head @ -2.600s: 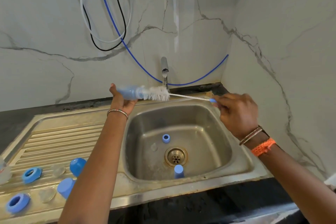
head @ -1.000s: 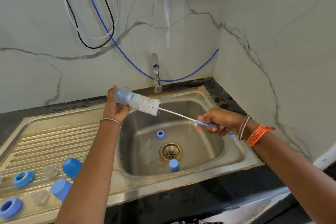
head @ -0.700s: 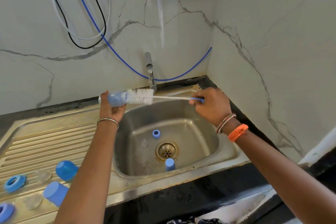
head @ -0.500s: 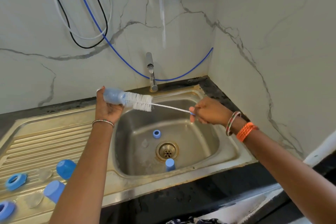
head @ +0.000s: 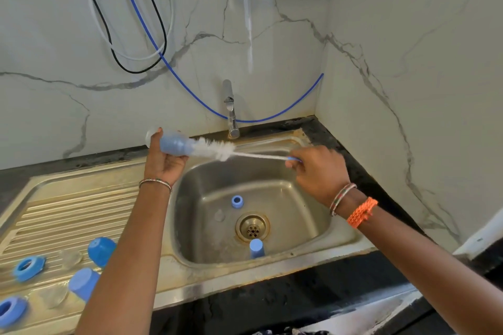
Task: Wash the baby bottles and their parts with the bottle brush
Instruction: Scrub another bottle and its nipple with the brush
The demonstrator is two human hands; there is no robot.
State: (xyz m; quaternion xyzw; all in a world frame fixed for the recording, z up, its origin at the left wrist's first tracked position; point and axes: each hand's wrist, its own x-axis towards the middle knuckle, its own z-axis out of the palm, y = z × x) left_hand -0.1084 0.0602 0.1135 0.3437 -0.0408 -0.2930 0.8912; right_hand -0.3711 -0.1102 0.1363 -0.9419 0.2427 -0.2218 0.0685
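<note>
Since half a second ago the right hand (head: 318, 171) has risen, bringing the bottle brush (head: 217, 148) from a downward slant to nearly level. The bottle (head: 174, 145) in the left hand (head: 163, 162) has levelled with it, the bristles remaining partly outside its mouth

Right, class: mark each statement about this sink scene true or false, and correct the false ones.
1. The left hand holds the baby bottle. True.
2. The bottle brush lies in the sink basin. False: the right hand holds its handle, bristles at the bottle's mouth.
3. Water runs from the tap. False: no stream shows.
4. A blue ring lies in the basin beside the drain. True.
5. Blue parts sit on the draining board. True.
</note>
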